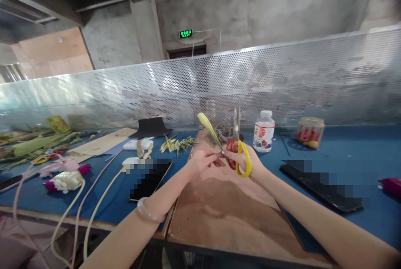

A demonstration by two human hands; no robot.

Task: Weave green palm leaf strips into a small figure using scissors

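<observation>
A pale yellow-green, bud-shaped piece on a thin green stem (206, 123) leans up and left above the board. My left hand (202, 162) is closed, its fingertips pinched at the stem's lower part. My right hand (253, 161) meets it there, thumb and finger close to the stem. Scissors (244, 160) with yellow and red handles sit in my right hand, their blades pointing up and away from the stem. Some of my right fingers are hidden behind the handles. Behind the hands lies a tangle of grey wire-like strands (224, 132).
A clear bottle (263, 133) and a jar with red marks (310, 132) stand right. Phones (156, 181) (319, 187) flank the brown board (219, 219). Leafy pieces (177, 144), cables (94, 214) and husk-like strips (37, 145) lie left. A perforated metal screen (175, 89) runs behind.
</observation>
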